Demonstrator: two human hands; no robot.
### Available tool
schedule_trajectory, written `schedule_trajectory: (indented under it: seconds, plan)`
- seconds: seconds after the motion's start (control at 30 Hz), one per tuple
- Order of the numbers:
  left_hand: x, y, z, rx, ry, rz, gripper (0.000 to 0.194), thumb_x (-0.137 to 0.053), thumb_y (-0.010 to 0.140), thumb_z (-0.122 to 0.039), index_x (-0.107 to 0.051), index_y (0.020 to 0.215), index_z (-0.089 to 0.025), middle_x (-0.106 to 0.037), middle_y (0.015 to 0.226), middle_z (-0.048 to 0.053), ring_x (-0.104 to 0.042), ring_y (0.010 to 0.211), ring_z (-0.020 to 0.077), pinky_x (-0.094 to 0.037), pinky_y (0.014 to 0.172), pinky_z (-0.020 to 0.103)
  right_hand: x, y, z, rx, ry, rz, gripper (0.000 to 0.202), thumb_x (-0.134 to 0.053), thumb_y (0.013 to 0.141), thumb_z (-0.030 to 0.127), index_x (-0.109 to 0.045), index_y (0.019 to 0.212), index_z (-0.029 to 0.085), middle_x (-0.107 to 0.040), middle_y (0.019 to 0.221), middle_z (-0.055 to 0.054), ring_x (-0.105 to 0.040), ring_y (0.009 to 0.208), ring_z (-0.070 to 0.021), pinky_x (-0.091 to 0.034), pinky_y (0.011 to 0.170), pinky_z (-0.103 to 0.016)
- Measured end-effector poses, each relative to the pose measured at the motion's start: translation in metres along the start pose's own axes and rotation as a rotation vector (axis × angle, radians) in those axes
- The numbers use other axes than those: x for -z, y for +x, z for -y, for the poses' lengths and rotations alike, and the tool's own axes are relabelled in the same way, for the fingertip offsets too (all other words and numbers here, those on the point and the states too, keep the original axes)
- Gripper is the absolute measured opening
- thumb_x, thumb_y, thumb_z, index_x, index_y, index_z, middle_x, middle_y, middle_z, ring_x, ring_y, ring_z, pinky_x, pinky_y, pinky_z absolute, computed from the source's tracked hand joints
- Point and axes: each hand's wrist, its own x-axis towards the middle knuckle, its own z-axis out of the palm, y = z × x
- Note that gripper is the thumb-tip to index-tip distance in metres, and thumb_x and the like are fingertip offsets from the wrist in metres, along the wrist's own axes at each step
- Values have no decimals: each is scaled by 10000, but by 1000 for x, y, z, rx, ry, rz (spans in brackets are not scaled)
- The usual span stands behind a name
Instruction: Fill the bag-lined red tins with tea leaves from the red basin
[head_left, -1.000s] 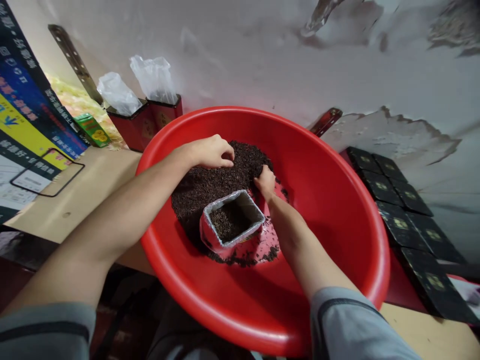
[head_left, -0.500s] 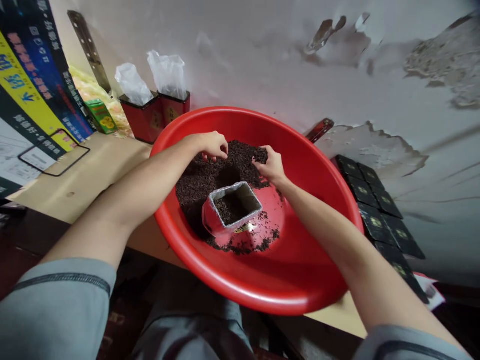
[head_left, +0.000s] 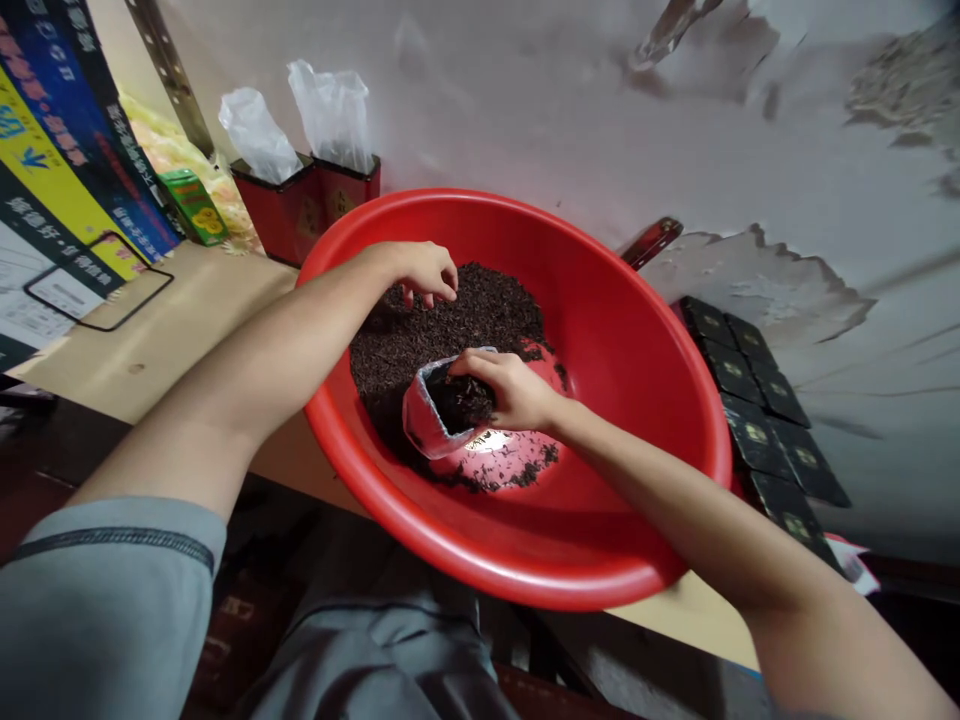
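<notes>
A large red basin [head_left: 630, 400] holds a heap of dark, dry tea-like leaves [head_left: 487, 310] at its back left. Within it stands a small red container [head_left: 427, 420] lined with clear plastic. My right hand [head_left: 510, 388] is over the container's opening, fingers curled around a clump of the dark leaves. Above the heap hangs my left hand [head_left: 429, 273], its fingers bent downward and loosely apart, with nothing visible in them. Loose leaves lie scattered on the basin floor in front of the container.
Two red tins [head_left: 281, 210] with plastic bags sticking out stand behind the basin at the left. Books [head_left: 67, 170] and a green box [head_left: 193, 207] are farther left. Black lids [head_left: 757, 430] lie at the right by the peeling wall.
My right hand has moved from the heap down and left to the container, carrying leaves. My left hand has stayed over the heap. The view has shifted slightly.
</notes>
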Motion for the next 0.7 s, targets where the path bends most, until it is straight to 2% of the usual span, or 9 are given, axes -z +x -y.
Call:
schedule_trajectory:
  seconds: [0.13,0.23,0.33,0.4,0.47,0.6,0.7]
  plan:
    - [0,4,3,-1,7,20,550,-647,906,-340,-650,1452,-271,-738,1306,86,-736,1099,284,-598,826,303,1,6,1,-74,63,102,394,-587,721,60,-682,1095,140,-734,1046,-118,-686,940,-220,-538,824,-339]
    - [-2,7,5,14,9,42,568,-658,905,-335,-635,1468,-268,-738,1298,90,-730,1113,296,-595,831,318,3,9,4,-101,96,147,438,-600,731,19,-709,1134,154,-751,1097,-106,-699,977,-216,-543,867,-344]
    - [-2,6,4,36,8,60,585,-650,903,-311,-618,1484,-252,-741,1285,96,-731,1109,295,-591,824,315,4,10,5,-103,87,135,304,-624,862,86,-730,1137,160,-757,1112,-114,-704,966,-209,-545,880,-345]
    - [-2,5,3,46,18,62,594,-645,901,-313,-609,1492,-266,-746,1273,85,-727,1118,291,-584,822,306,3,10,6,-105,43,106,208,-585,961,162,-748,1089,160,-763,1031,-110,-696,892,-193,-533,829,-324]
    - [-2,3,1,52,25,61,601,-641,897,-322,-602,1497,-292,-754,1253,65,-717,1137,287,-575,825,295,3,10,6,-121,-16,101,219,-550,1014,224,-758,1032,156,-758,935,-97,-668,803,-172,-497,758,-294]
    - [-3,2,0,60,19,65,617,-655,883,-356,-601,1496,-316,-754,1249,46,-686,1193,303,-560,858,310,5,13,11,-214,-168,177,321,-576,1027,387,-749,865,170,-713,783,-53,-570,659,-134,-365,627,-274]
    - [-3,2,0,66,21,80,650,-683,862,-403,-593,1502,-331,-747,1268,46,-659,1239,329,-553,890,337,8,15,14,-224,-174,233,339,-685,947,478,-734,815,170,-702,783,-52,-556,664,-141,-338,616,-284]
